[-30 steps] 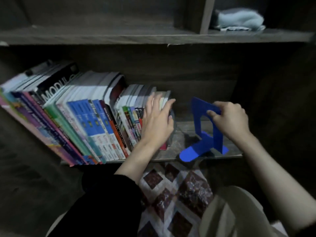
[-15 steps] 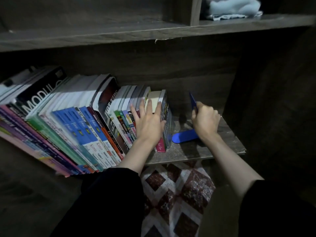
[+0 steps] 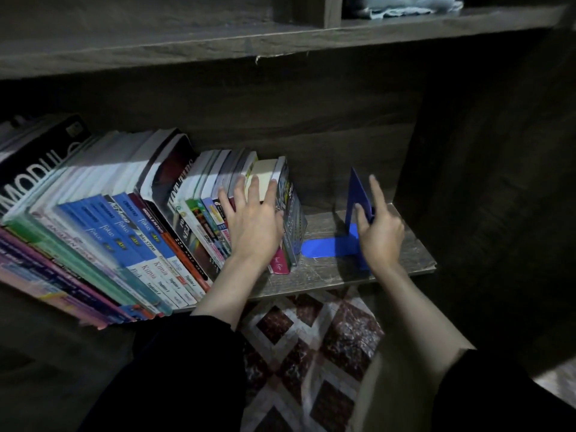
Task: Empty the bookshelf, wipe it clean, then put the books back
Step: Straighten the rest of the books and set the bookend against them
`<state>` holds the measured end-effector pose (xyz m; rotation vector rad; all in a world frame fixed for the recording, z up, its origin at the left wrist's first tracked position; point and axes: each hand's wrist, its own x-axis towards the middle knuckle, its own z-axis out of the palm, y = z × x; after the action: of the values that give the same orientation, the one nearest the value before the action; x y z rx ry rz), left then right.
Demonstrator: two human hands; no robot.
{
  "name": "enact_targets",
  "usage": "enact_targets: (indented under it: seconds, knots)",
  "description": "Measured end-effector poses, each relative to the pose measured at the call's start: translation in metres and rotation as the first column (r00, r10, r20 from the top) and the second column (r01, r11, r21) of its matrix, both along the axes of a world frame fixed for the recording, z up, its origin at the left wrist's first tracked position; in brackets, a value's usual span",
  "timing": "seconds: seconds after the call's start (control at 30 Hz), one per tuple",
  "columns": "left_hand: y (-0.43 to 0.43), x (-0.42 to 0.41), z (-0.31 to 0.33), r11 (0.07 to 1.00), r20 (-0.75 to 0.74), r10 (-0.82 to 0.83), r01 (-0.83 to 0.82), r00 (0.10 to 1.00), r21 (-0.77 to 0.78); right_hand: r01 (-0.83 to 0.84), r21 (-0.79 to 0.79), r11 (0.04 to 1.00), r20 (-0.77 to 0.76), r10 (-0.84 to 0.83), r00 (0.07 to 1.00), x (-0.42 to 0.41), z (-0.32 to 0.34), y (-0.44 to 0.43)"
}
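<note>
A row of books (image 3: pixel 131 219) stands leaning left on the dark wooden shelf (image 3: pixel 327 275). My left hand (image 3: pixel 254 222) lies flat with spread fingers against the rightmost books, holding them up. A blue metal bookend (image 3: pixel 355 194) stands on the shelf a little right of the last book, its flat tongue pointing towards the books. My right hand (image 3: pixel 378 227) holds the bookend's upright plate, thumb on one side and fingers behind, index finger raised.
A pale blue cloth (image 3: pixel 405 6) lies on the upper shelf at the top right. The shelf's dark side wall (image 3: pixel 483 182) stands close on the right. A patterned brown and white mat (image 3: pixel 311 344) covers the floor below my arms.
My right hand has swung the bookend upright onto the shelf and slid it left, nearer the books. My left hand stays pressed against the last books. The view has tilted down slightly.
</note>
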<state>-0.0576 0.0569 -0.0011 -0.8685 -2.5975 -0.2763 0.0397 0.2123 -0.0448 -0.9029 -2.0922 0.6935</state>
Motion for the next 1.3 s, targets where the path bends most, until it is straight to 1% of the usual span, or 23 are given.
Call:
enact_targets:
  seconds: [0.07,0.13,0.23,0.3,0.4,0.5,0.57,0.67,0.77,0.83,1.07,1.2,1.3]
  knots:
    - [0.0,0.0,0.0,1.0,-0.015,0.001,-0.001,1.0,-0.001,-0.087,0.033,0.996,-0.026,0.088,0.996,0.007,-0.007,-0.005]
    - [-0.001,0.001,0.0,0.999,-0.017,0.012,-0.013,1.0,-0.029,-0.132,0.025,0.991,0.055,0.13,0.99,0.014,-0.01,-0.01]
    - [0.002,0.005,0.002,0.993,-0.011,0.049,-0.05,0.999,-0.108,-0.108,-0.036,0.994,0.189,0.113,0.976,0.016,-0.009,-0.015]
    - [0.006,0.006,0.003,0.987,-0.006,0.079,-0.079,0.997,-0.141,-0.093,-0.069,0.993,0.227,0.107,0.968,0.015,-0.009,-0.016]
    - [0.014,0.011,0.006,0.987,-0.006,0.085,-0.085,0.996,-0.139,-0.097,-0.098,0.99,0.236,0.118,0.965,0.013,-0.01,-0.013]
    - [0.022,0.021,0.014,0.989,-0.083,0.01,-0.022,0.996,-0.143,-0.123,-0.082,0.989,0.205,0.137,0.969,0.012,-0.012,-0.013]
    - [0.03,0.024,0.019,0.986,-0.105,-0.011,-0.007,0.994,-0.169,-0.134,-0.067,0.989,0.201,0.145,0.969,0.011,-0.012,-0.013]
    - [0.043,0.019,0.028,0.973,-0.095,0.001,-0.023,0.995,-0.228,-0.149,-0.059,0.987,0.213,0.158,0.964,0.008,-0.01,-0.016]
    - [0.052,0.008,0.042,0.981,-0.006,0.015,-0.016,1.0,-0.191,-0.158,-0.057,0.986,0.234,0.167,0.958,0.003,-0.009,-0.023]
    - [0.051,0.003,0.049,0.989,0.01,0.029,-0.027,1.0,-0.145,-0.174,-0.076,0.982,0.225,0.187,0.956,0.0,-0.009,-0.027]
    - [0.035,-0.004,0.046,0.999,-0.004,0.032,-0.032,0.999,0.004,-0.264,-0.165,0.95,0.098,0.282,0.954,-0.015,-0.008,-0.036]
    - [0.034,-0.004,0.045,0.999,-0.042,0.026,-0.025,0.999,0.033,-0.313,-0.179,0.933,0.023,0.322,0.947,-0.022,-0.014,-0.04]
    - [0.037,-0.005,0.044,0.999,-0.062,0.041,-0.04,0.997,0.021,-0.356,-0.145,0.923,0.012,0.361,0.933,-0.032,-0.016,-0.044]
